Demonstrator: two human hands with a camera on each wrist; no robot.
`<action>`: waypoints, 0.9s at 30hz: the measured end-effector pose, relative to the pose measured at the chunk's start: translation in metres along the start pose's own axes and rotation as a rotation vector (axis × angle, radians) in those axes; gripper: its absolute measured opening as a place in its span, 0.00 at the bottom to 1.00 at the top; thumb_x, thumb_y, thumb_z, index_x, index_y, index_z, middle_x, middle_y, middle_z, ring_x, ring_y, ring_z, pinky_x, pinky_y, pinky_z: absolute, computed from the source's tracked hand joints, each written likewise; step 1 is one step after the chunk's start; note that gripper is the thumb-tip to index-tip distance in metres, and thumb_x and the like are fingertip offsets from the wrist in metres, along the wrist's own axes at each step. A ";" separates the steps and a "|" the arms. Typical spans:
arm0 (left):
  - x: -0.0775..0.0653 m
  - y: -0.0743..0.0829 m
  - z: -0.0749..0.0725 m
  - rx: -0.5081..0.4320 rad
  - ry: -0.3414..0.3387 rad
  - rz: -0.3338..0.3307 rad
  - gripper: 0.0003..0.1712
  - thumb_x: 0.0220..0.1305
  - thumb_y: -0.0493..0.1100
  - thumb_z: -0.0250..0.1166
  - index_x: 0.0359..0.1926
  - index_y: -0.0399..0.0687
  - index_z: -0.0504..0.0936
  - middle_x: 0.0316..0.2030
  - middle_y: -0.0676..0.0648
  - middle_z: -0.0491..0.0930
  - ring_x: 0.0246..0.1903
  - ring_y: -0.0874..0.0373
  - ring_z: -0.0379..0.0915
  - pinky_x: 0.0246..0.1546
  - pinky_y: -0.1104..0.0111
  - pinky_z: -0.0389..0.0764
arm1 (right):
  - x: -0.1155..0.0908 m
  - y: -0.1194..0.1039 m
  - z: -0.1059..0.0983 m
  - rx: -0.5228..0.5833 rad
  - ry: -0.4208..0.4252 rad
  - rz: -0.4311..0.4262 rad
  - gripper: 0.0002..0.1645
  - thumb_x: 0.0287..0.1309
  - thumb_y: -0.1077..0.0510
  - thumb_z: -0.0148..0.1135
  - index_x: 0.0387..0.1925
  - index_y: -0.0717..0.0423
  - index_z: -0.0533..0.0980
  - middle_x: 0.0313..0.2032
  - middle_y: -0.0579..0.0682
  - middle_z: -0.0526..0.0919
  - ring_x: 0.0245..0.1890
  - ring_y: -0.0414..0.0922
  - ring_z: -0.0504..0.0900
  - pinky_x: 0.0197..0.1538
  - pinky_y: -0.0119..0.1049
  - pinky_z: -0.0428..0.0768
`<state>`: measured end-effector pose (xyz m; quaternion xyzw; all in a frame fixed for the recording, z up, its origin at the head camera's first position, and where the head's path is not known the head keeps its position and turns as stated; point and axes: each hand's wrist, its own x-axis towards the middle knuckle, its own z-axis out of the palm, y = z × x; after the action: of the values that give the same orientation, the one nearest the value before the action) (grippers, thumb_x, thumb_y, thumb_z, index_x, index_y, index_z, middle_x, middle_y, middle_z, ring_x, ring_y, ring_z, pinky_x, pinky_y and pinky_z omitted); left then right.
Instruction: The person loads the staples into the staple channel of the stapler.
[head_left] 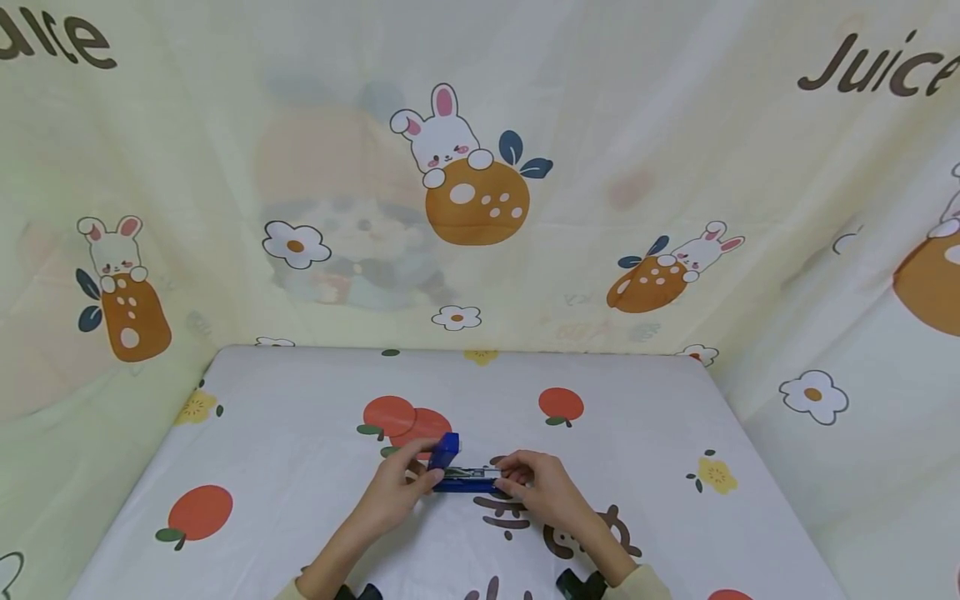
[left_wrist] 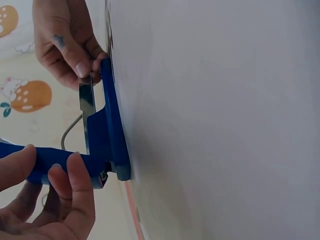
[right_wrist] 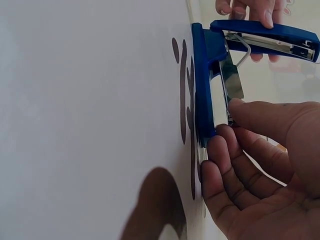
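Note:
A blue stapler (head_left: pixel 468 485) lies on the table with its top arm swung up, baring the metal staple channel (right_wrist: pixel 232 82). My left hand (head_left: pixel 400 490) grips the raised top arm (left_wrist: pixel 65 165) between thumb and fingers. At the other end, my right hand (head_left: pixel 542 487) pinches the front of the metal channel, with its thumb (right_wrist: pixel 255 117) on top and fingertips by the base. In the right wrist view a bent metal rod (right_wrist: pixel 245 50) links the raised arm to the channel. Whether staples lie inside the channel I cannot make out.
A white tablecloth (head_left: pixel 300 467) with printed fruit and flowers covers the table. Behind and at both sides hang pale printed curtains (head_left: pixel 585 83). Dark objects (head_left: pixel 581 585), partly cut off, show by both forearms at the bottom edge.

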<state>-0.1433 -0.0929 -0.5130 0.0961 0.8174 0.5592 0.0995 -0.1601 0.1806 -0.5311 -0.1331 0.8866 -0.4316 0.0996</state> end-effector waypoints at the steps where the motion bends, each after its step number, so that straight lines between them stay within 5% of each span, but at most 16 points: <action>1: 0.000 0.000 0.000 0.004 0.003 0.004 0.26 0.74 0.39 0.67 0.70 0.45 0.76 0.53 0.38 0.84 0.41 0.54 0.79 0.34 0.71 0.85 | 0.000 0.000 0.000 0.002 0.000 0.002 0.12 0.66 0.56 0.73 0.48 0.54 0.86 0.37 0.45 0.87 0.36 0.40 0.81 0.38 0.24 0.81; 27: 0.005 0.003 0.011 0.125 0.035 0.068 0.24 0.71 0.37 0.70 0.66 0.48 0.82 0.54 0.41 0.84 0.40 0.55 0.73 0.32 0.76 0.78 | 0.000 -0.001 0.000 -0.010 0.004 0.008 0.13 0.66 0.55 0.73 0.49 0.55 0.86 0.37 0.45 0.87 0.36 0.41 0.80 0.38 0.23 0.81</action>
<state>-0.1451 -0.0807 -0.5144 0.1202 0.8486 0.5117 0.0601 -0.1601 0.1800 -0.5309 -0.1294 0.8894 -0.4271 0.0990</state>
